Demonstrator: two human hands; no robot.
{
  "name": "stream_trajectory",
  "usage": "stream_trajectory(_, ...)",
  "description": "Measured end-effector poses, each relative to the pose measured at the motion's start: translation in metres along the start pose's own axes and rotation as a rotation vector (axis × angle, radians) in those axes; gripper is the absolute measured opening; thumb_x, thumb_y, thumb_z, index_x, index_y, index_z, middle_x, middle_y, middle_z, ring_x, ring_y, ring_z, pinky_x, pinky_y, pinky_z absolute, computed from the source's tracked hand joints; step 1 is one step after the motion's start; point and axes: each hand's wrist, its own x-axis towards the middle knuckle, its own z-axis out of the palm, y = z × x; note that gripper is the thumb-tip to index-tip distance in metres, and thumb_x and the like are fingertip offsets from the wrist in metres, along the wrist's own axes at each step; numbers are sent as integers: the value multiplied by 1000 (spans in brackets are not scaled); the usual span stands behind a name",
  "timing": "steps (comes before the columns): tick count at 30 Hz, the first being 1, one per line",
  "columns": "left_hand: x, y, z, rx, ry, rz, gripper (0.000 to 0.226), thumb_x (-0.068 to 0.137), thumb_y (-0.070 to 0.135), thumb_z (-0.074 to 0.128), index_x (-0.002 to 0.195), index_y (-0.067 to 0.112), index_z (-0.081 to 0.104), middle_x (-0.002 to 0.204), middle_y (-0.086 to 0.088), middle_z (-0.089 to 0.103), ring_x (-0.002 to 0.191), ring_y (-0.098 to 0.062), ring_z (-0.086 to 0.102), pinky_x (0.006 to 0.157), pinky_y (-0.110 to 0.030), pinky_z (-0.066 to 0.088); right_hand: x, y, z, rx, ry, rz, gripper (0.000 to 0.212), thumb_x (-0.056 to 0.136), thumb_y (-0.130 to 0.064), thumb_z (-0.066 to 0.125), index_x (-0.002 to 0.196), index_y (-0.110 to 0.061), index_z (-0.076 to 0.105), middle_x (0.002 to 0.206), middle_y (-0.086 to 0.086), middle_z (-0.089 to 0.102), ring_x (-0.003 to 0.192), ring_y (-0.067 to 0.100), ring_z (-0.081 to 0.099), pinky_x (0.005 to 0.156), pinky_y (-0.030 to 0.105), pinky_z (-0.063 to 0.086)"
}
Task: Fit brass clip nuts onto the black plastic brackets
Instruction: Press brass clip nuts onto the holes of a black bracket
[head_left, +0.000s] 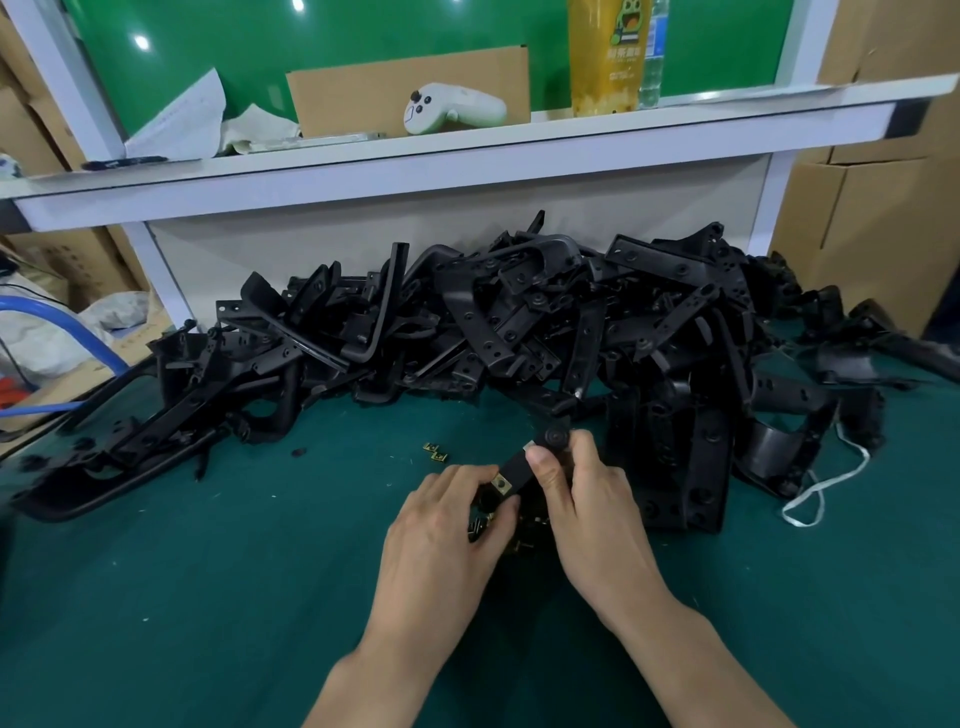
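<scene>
brass clip nut (502, 484) on matte black bracket (524, 466), both hands (587, 499) gripping.

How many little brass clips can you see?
3 clearly: two brass clips loose on the green mat, one on the held bracket. More lie partly hidden under the left hand and right hand.

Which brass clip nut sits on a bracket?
The brass clip nut on the black plastic bracket between left hand and right hand; loose nuts lie on the green mat.
</scene>
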Motion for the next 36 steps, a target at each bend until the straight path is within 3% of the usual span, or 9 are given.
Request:
stream_trajectory(4, 0, 0, 1, -6, -31, -28, 25, 91, 45, 56, 114, 35, 58, 95, 23, 57, 82, -6, 58, 71, -35, 54, 0, 0, 0, 1, 7, 1, 46, 90, -72, 22, 101, -34, 47, 78, -15, 59, 93, 16, 55, 84, 42, 50)
stream_trajectory(9, 2, -3, 0, 11, -54, -57, 43, 89, 55, 56, 128, 38, 53, 96, 31, 47, 97, -1, 56, 81, -23, 46, 1, 2, 2, -5, 22, -4, 37, 94, -70, 22, 91, -38, 41, 69, -12, 54, 79, 22, 57, 70, 39, 48)
stream_trajectory(13, 3, -2, -1, 22, -30, -12, 22, 89, 47, 60, 107, 35, 57, 93, 26, 54, 87, -5, 58, 74, -31, 52, 1, 4, 3, 4, 19, -3, 35, 96, -67, 22, 89, -37, 38, 66, -11, 51, 78, 24, 55, 69, 41, 47)
stream_trajectory(17, 4, -1, -2, 27, 17, 33, 19, 89, 44, 62, 102, 31, 61, 90, 23, 57, 80, -7, 56, 68, -32, 52, 0, 3, 3, -16, 23, -8, 36, 96, -65, 17, 89, -35, 37, 66, -12, 48, 77, 21, 52, 69, 39, 46)
stream_trajectory(24, 7, 0, -6, -3, 129, 118, 22, 93, 42, 59, 109, 27, 61, 92, 18, 60, 81, -10, 56, 67, -38, 55, -5, -6, 1, -80, 94, -98, 51, 97, -60, 9, 113, -30, 47, 81, -12, 56, 79, 11, 56, 74, 37, 49)
stream_trajectory(28, 7, 2, -6, -21, 166, 154, 23, 93, 41, 56, 114, 30, 53, 97, 18, 56, 85, -9, 56, 68, -35, 55, -8, -11, 3, 34, 110, -87, 44, 98, -61, 12, 111, -35, 45, 90, -15, 64, 78, 10, 60, 73, 37, 50)
stream_trajectory(36, 7, 0, -5, -20, 162, 157, 25, 95, 44, 56, 117, 32, 55, 101, 19, 54, 88, -9, 56, 67, -36, 55, -7, -11, 1, 71, 112, -83, 43, 99, -61, 14, 110, -35, 47, 80, -13, 61, 72, 8, 56, 67, 27, 40)
